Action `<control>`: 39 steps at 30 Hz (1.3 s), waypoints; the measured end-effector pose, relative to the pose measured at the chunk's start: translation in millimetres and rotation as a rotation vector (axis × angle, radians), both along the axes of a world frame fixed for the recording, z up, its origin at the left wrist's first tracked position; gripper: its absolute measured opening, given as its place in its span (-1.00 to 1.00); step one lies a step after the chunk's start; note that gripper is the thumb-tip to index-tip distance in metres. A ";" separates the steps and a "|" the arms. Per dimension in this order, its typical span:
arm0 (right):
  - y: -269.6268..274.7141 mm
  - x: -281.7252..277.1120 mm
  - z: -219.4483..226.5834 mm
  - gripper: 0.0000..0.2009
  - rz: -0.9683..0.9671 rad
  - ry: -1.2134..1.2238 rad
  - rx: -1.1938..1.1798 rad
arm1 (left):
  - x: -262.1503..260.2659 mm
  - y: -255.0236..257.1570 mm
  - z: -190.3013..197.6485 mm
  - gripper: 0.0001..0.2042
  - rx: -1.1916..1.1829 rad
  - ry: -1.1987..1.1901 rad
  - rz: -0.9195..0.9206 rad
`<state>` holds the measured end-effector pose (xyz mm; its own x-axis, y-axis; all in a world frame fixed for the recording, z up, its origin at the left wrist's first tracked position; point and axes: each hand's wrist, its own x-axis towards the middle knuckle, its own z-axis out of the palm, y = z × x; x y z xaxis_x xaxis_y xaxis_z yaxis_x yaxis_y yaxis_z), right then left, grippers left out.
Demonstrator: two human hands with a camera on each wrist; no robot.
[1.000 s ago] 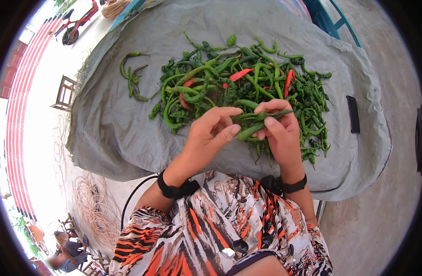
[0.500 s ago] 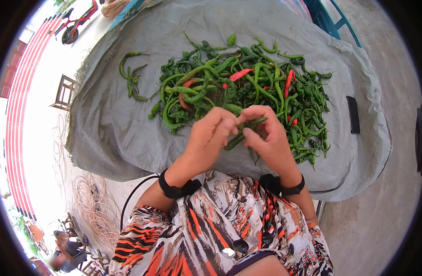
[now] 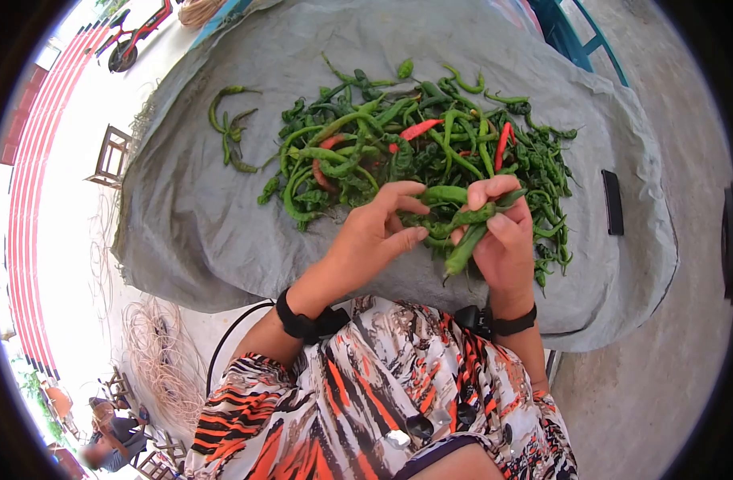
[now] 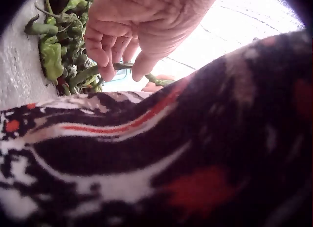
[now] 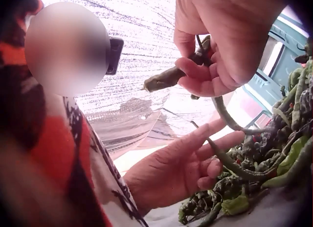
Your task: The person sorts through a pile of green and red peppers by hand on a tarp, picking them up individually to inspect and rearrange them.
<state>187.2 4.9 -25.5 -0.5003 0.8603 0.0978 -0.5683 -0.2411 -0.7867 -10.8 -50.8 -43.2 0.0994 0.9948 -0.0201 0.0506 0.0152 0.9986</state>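
Note:
Several green chili peppers (image 3: 462, 254) are pinched together between the thumb and fingers of my right hand (image 3: 502, 236), their ends pointing down-left. In the right wrist view, the bundle's blunt end (image 5: 164, 79) sticks out past the fingertips. My left hand (image 3: 376, 236) is just left of them, thumb and fingers apart, fingertips close to the held peppers. In the right wrist view the left palm (image 5: 171, 173) faces up with loosely bent fingers. Behind both hands lies a large heap of green peppers (image 3: 398, 120) with a few red peppers (image 3: 421, 129) in it.
The heap lies on a grey cloth (image 3: 198, 216). A small separate group of green peppers (image 3: 232, 132) is at its left, and a black phone (image 3: 613, 202) at the right. A teal chair (image 3: 578, 36) stands at the back right. Coiled strands (image 3: 165, 352) lie on the floor.
The hands came together over the peppers half a second ago and have parted again. My right hand has moved right with the peppers; the left hand's fingers have spread.

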 end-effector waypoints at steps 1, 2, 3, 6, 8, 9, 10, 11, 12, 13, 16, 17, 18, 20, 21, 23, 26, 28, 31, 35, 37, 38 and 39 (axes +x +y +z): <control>0.5 -1.0 2.1 -0.68 -0.003 0.053 -0.017 | 0.7 1.0 -6.7 -0.72 0.002 -0.046 -0.016; 1.1 -1.7 3.2 -0.68 -0.006 0.107 -0.034 | 1.3 2.6 -17.8 -0.75 0.005 -0.091 -0.033; 2.5 -1.0 3.1 -0.68 0.006 0.132 -0.035 | 1.6 3.9 -20.3 -0.78 0.007 -0.137 -0.049; 6.1 3.4 1.4 -0.69 0.025 0.189 -0.036 | -2.5 1.4 -14.3 -0.82 -0.097 -0.107 0.031; 6.5 5.6 -0.5 -0.68 0.019 0.199 -0.033 | -6.4 0.9 -10.6 -0.80 -0.024 -0.154 0.128; 6.9 7.2 -0.7 -0.69 0.022 0.196 -0.025 | -8.4 0.3 -8.8 -0.78 0.012 -0.177 0.176; 7.3 8.8 -0.9 -0.69 0.024 0.192 -0.016 | -10.6 -1.0 -6.3 -0.77 0.021 -0.176 0.215; 7.6 9.7 -1.0 -0.69 0.027 0.189 -0.007 | -12.7 -2.5 -3.7 -0.77 0.032 -0.175 0.253; 6.9 9.8 0.7 -0.70 -0.024 0.110 -0.003 | -13.7 -3.1 -1.8 -0.76 0.042 -0.174 0.292; 5.3 9.9 3.8 -0.70 -0.074 0.030 0.000 | -13.9 -3.0 -1.0 -0.74 0.067 -0.257 0.316; 5.4 11.8 2.7 -0.72 -0.111 -0.182 0.025 | -20.3 -5.5 6.5 -0.72 0.087 -0.262 0.365; 5.9 12.6 1.9 -0.73 -0.105 -0.248 0.036 | -21.2 -5.2 6.0 -0.71 0.122 -0.273 0.377; 5.0 11.6 1.9 -0.73 -0.112 -0.261 0.036 | -21.4 -4.5 6.4 -0.71 0.116 -0.283 0.383; 2.3 7.6 2.4 -0.73 -0.122 -0.287 0.035 | -22.0 -4.3 9.1 -0.69 0.102 -0.300 0.400; 2.2 7.6 2.3 -0.73 -0.119 -0.279 0.030 | -23.3 -5.1 10.4 -0.70 0.093 -0.264 0.394; 2.7 7.5 2.4 -0.72 -0.116 -0.266 0.021 | -26.4 -6.2 12.2 -0.70 0.075 -0.194 0.381; 2.0 6.8 3.6 -0.72 -0.104 -0.273 0.000 | -20.3 0.8 8.2 -0.63 0.122 -0.216 0.408; 1.0 6.1 5.5 -0.72 -0.090 -0.291 0.001 | -21.8 2.3 2.1 -0.58 0.244 0.046 0.512; -0.2 3.1 5.8 -0.72 -0.047 -0.234 -0.010 | -22.7 0.0 2.8 -0.54 0.337 0.232 0.429; -1.5 2.1 4.4 -0.69 0.047 -0.100 -0.009 | -10.7 -1.3 15.6 -0.58 0.252 0.224 0.174; -3.9 1.4 6.7 -0.67 0.076 -0.026 -0.041 | -8.4 2.4 11.2 -0.59 0.286 0.280 0.060; -4.2 1.4 7.8 -0.66 0.089 0.010 -0.055 | -7.7 5.1 -4.5 -0.60 0.369 0.334 0.015; -3.0 2.2 7.2 -0.66 0.097 0.027 -0.042 | -6.9 7.5 -9.1 -0.60 0.453 0.388 -0.031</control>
